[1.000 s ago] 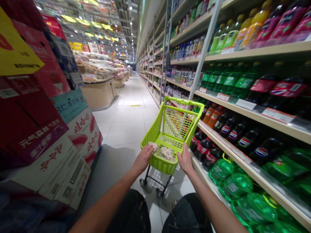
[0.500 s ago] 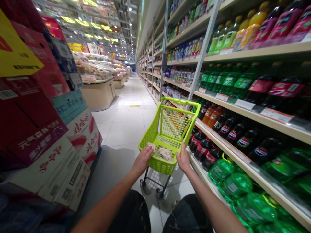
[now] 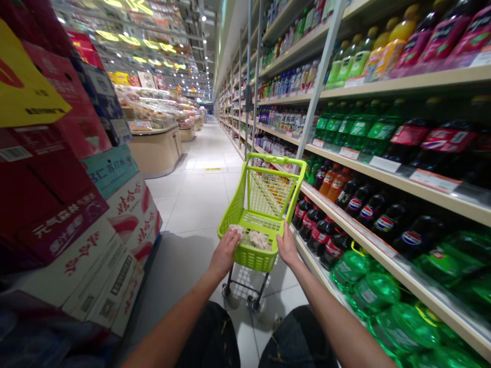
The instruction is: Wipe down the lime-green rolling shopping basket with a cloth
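In front of my knees stands a small lime-green shopping cart (image 3: pixel 253 261) with a mesh basket, dark legs and small wheels. My left hand (image 3: pixel 225 251) is closed over the near left rim. Beside its fingertips lies a whitish clear-wrapped pack (image 3: pixel 238 229), partly hidden. On the near right rim, my right hand (image 3: pixel 287 244) grips with the thumb inside the basket. Between the hands, another pale wrapped pack (image 3: pixel 259 239) with green bits rests on the basket floor. The cart's push handle (image 3: pixel 276 160) is at the far side, away from me.
Shelves of soda bottles (image 3: pixel 374 128) run along the right, with large green bottles (image 3: pixel 378 292) on the lowest shelf. Stacked drink cartons (image 3: pixel 126 214) line the left. A tiled aisle (image 3: pixel 195 191) leads ahead past a rounded display counter (image 3: pixel 155 151).
The cart has turned slightly, its far handle end swinging left, away from the shelves. My right hand has shifted a little left with the rim; both hands keep their hold.
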Demonstrator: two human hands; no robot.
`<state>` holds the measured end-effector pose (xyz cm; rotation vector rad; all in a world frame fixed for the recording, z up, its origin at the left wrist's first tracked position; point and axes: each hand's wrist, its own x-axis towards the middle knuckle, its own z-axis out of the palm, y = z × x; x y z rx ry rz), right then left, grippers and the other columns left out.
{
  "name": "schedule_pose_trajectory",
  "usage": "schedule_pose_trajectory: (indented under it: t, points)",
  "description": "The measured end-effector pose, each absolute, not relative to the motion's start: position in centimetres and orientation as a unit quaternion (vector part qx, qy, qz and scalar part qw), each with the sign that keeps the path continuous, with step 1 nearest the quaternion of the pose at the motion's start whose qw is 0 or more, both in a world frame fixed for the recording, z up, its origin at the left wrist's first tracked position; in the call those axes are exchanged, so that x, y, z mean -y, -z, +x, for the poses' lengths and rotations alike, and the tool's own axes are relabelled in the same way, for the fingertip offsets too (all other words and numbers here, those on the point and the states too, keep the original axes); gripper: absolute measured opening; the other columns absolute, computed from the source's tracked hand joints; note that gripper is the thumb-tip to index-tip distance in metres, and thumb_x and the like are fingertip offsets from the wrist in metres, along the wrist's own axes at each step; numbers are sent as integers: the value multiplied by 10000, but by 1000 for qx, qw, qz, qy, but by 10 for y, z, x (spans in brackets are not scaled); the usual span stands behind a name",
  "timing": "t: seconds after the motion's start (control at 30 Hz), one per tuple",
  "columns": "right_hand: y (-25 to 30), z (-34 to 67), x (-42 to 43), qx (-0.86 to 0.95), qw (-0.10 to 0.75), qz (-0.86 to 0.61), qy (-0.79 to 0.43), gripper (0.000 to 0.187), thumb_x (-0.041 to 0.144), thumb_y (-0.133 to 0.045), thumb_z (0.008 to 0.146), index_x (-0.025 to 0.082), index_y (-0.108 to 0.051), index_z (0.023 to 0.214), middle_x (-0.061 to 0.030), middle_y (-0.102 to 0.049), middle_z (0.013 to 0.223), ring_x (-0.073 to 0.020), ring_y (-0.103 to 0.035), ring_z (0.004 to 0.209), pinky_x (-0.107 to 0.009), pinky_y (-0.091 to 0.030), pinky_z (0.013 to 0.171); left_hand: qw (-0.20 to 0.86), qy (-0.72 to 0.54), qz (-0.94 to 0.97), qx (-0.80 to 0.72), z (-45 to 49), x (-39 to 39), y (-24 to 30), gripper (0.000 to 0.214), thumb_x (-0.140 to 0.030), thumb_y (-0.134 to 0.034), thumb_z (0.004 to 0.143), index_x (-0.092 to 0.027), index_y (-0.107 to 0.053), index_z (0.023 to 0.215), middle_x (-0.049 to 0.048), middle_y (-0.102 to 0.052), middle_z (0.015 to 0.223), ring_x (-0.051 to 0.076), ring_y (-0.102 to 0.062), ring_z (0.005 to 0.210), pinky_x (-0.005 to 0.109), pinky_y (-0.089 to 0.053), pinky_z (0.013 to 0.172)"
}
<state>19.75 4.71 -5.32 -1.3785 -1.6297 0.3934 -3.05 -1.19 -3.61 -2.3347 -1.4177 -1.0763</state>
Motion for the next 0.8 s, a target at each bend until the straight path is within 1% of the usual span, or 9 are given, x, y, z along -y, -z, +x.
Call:
schedule_pose_trajectory:
  t: [0.07,0.2,0.3,0.37,0.47,0.53,0.63,0.7,0.8]
  points:
    - [53,193,-48,659,475,-560,-162,619,296,-345,760,81,-238,1330,-139,-302,1382,-224,-237,1296,-426,-222,1062,100,368,-786,487,-23,13,38,336,-77,-324,843,-120,-508,1120,148,-523,1205,211,-383,1215,446,-419,947]
    - [49,188,-49,656,458,-582,-148,602,282,-334,764,54,-262,1317,-169,-288,1383,-247,-207,1306,-466,-224,1047,83,342,-851,390,32,29,36,356,-78,-337,839,-132,-483,1159,120,-513,1228,215,-299,1265,435,-410,962]
    - [45,191,-48,659,439,-597,-131,590,284,-349,763,75,-284,1312,-157,-282,1388,-240,-194,1311,-456,-224,1047,72,321,-877,351,33,32,33,354,-81,-336,842,-142,-492,1154,109,-508,1239,213,-273,1278,434,-403,970]
    - [44,195,-48,657,437,-601,-128,575,283,-355,765,101,-298,1307,-141,-281,1391,-231,-197,1311,-447,-227,1048,67,324,-867,373,6,24,32,348,-85,-334,844,-158,-504,1139,103,-512,1234,205,-316,1257,440,-401,970]
    - [44,197,-49,646,441,-609,-129,549,272,-344,773,115,-317,1298,-130,-291,1388,-225,-201,1310,-445,-236,1043,74,367,-796,475,-38,8,32,314,-82,-349,834,-146,-540,1075,114,-547,1173,209,-422,1176,458,-408,955]
    - [44,196,-49,641,449,-609,-129,539,266,-334,776,112,-325,1293,-131,-307,1379,-220,-212,1306,-440,-243,1042,63,384,-765,513,-40,3,31,299,-70,-362,821,-136,-554,1042,121,-558,1142,207,-458,1134,453,-416,946]
    - [43,192,-50,638,455,-609,-127,535,258,-320,776,100,-330,1287,-141,-328,1363,-218,-251,1290,-436,-256,1036,30,378,-800,465,3,10,31,302,-61,-377,808,-123,-548,1049,130,-548,1149,203,-458,1130,431,-427,936]
    - [42,191,-50,638,445,-614,-130,539,258,-322,772,82,-335,1281,-153,-333,1357,-224,-262,1285,-433,-264,1033,21,359,-841,403,40,17,31,336,-50,-385,799,-139,-529,1090,115,-533,1180,204,-408,1180,437,-399,964]
    - [40,195,-49,640,436,-617,-140,550,266,-332,768,73,-335,1282,-156,-338,1355,-223,-251,1290,-420,-261,1037,23,338,-865,371,62,23,30,349,-54,-386,805,-127,-508,1124,133,-506,1220,217,-358,1222,443,-386,974]
